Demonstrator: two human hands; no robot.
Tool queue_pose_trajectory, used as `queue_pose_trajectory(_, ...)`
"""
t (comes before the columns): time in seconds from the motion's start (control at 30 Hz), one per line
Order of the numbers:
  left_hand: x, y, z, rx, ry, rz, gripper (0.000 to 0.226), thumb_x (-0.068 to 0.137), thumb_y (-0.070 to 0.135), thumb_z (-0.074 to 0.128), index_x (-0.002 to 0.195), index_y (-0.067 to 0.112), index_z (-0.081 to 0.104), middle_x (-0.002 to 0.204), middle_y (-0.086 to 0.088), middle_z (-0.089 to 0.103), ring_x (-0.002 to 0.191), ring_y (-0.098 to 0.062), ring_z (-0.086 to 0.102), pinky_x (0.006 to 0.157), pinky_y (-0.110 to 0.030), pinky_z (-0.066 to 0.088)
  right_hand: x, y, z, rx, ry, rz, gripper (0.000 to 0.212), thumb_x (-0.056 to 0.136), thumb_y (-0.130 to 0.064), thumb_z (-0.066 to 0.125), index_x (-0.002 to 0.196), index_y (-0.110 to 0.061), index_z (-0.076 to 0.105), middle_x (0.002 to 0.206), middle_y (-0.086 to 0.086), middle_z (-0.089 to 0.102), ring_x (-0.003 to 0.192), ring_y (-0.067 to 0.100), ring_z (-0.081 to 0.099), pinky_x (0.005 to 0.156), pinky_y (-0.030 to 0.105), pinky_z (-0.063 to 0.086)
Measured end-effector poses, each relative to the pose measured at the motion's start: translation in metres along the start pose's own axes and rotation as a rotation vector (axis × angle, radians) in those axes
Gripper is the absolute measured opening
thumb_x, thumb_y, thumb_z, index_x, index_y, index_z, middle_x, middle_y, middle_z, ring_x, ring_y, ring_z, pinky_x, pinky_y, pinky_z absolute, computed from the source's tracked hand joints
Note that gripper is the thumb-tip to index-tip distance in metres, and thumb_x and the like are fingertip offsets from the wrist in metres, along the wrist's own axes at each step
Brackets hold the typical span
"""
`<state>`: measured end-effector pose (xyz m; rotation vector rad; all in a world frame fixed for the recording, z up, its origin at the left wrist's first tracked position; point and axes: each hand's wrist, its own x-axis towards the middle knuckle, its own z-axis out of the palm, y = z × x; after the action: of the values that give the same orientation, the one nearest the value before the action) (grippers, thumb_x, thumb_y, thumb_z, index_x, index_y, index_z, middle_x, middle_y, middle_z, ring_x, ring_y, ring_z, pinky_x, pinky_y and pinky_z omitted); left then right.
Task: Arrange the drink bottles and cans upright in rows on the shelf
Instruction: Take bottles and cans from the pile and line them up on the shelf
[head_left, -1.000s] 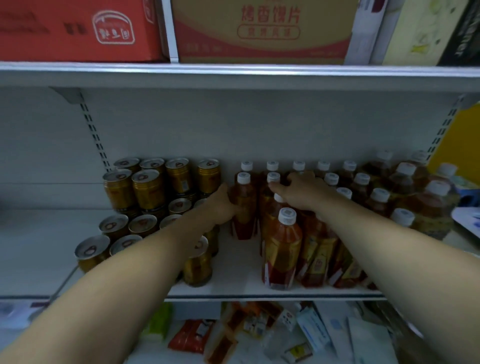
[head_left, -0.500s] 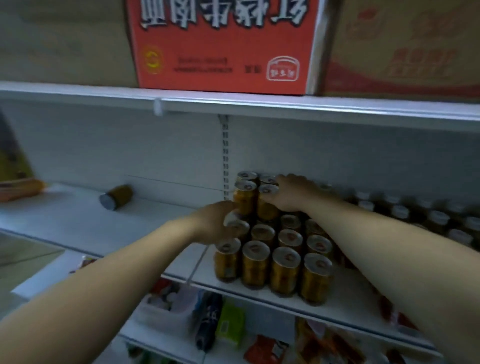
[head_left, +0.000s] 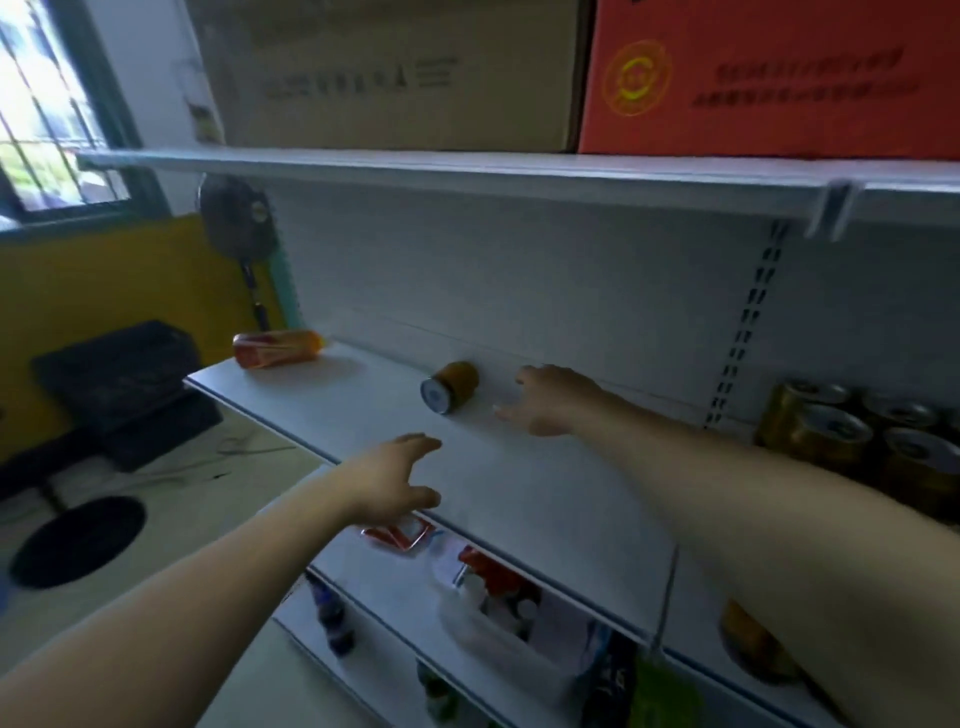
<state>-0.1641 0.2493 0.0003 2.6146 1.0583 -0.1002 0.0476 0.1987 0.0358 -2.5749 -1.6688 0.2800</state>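
Observation:
A gold can (head_left: 451, 386) lies on its side near the back of the white shelf (head_left: 519, 488), its silver end facing me. A bottle (head_left: 277, 348) with a red and orange label lies flat at the shelf's far left end. My right hand (head_left: 550, 399) hovers just right of the can with spread fingers, not touching it. My left hand (head_left: 396, 480) is held over the shelf's front edge, fingers relaxed and empty. Upright gold cans (head_left: 841, 441) stand in rows at the right.
Cardboard boxes (head_left: 395, 73) and a red carton (head_left: 769, 78) sit on the upper shelf. The lower shelf (head_left: 498, 587) holds packets and small bottles. A standing fan (head_left: 236, 218), a black chair (head_left: 119, 374) and a yellow wall are at the left.
My view has swung left from the rows of cans to the bare stretch of shelf. Both hands left the standing cans and moved toward the can lying on its side.

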Motion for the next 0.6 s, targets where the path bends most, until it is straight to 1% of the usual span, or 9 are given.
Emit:
queue_pose_trajectory(0.13,0.036,-0.05,-0.007,-0.044,0.006,-0.095,0.072,0.09,0.038,0.06,0.15,0.026,0.022,0.158,0.002,0.019,0.143,-0.018,0.025,0.114,-0.029,0.02,0.061,-0.03,0.011,0.031,-0.023,-0.056,0.068,0.087,-0.059,0.055,0.141,-0.019,0.043,0.144,0.011,0.047,0.126,0.032,0.048,0.099,0.039,0.044)
queue_pose_trajectory(0.2,0.057,-0.074,-0.015,-0.064,0.015,-0.121,0.071,0.09,0.037,0.06,0.15,0.025,0.023,0.158,0.002,0.021,0.142,-0.018,0.025,0.114,-0.03,0.02,0.097,-0.041,0.016,0.067,-0.04,-0.055,0.062,0.088,-0.055,0.055,0.139,-0.021,0.044,0.142,0.013,0.048,0.124,0.032,0.049,0.096,0.037,0.044)
queue_pose_trajectory(0.27,0.076,-0.098,-0.022,-0.087,0.016,-0.157,0.07,0.09,0.036,0.061,0.149,0.024,0.025,0.157,0.001,0.023,0.142,-0.019,0.027,0.114,-0.032,0.021,0.133,-0.051,0.027,0.126,-0.07,0.0,0.071,0.089,-0.059,0.052,0.146,-0.021,0.033,0.148,0.016,0.036,0.13,0.035,0.043,0.099,0.039,0.04)
queue_pose_trajectory(0.33,0.095,-0.123,-0.03,-0.102,0.03,-0.19,0.07,0.089,0.035,0.062,0.148,0.024,0.027,0.156,0.0,0.026,0.141,-0.02,0.029,0.114,-0.034,0.023,0.162,-0.063,0.036,0.182,-0.099,0.076,0.084,0.089,-0.066,0.047,0.154,-0.027,0.012,0.154,0.019,0.021,0.135,0.038,0.036,0.104,0.042,0.036)
queue_pose_trajectory(0.4,0.113,-0.149,-0.038,-0.119,0.043,-0.219,0.07,0.088,0.035,0.063,0.148,0.025,0.028,0.155,0.0,0.028,0.139,-0.021,0.032,0.113,-0.035,0.026,0.186,-0.072,0.047,0.224,-0.128,0.162,0.088,0.088,-0.069,0.042,0.155,-0.03,0.001,0.155,0.02,0.018,0.135,0.04,0.035,0.104,0.043,0.035)
queue_pose_trajectory(0.43,0.121,-0.161,-0.042,-0.127,0.052,-0.23,0.07,0.088,0.035,0.063,0.147,0.025,0.028,0.154,0.0,0.029,0.139,-0.021,0.033,0.113,-0.036,0.026,0.195,-0.078,0.051,0.237,-0.14,0.193,0.089,0.088,-0.07,0.041,0.155,-0.029,0.0,0.155,0.02,0.021,0.135,0.04,0.035,0.104,0.043,0.035)
queue_pose_trajectory(0.53,0.147,-0.201,-0.05,-0.127,0.041,-0.226,0.07,0.088,0.035,0.064,0.147,0.025,0.028,0.155,0.0,0.028,0.139,-0.022,0.033,0.113,-0.037,0.026,0.226,-0.096,0.065,0.238,-0.168,0.225,0.094,0.08,-0.074,0.036,0.153,-0.019,0.016,0.153,0.017,0.029,0.134,0.039,0.035,0.102,0.045,0.036)
queue_pose_trajectory(0.57,0.157,-0.215,-0.053,-0.129,0.027,-0.213,0.07,0.088,0.035,0.064,0.147,0.025,0.028,0.155,0.0,0.028,0.139,-0.022,0.032,0.113,-0.037,0.026,0.232,-0.104,0.066,0.207,-0.181,0.232,0.095,0.075,-0.076,0.03,0.151,-0.019,0.022,0.154,0.017,0.027,0.134,0.039,0.035,0.097,0.044,0.038)
queue_pose_trajectory(0.6,0.167,-0.229,-0.055,-0.133,0.013,-0.195,0.07,0.088,0.034,0.064,0.147,0.025,0.028,0.155,0.0,0.027,0.139,-0.022,0.032,0.113,-0.038,0.026,0.238,-0.111,0.067,0.177,-0.197,0.231,0.093,0.076,-0.076,0.026,0.149,-0.02,0.024,0.154,0.016,0.024,0.133,0.039,0.034,0.092,0.042,0.039)
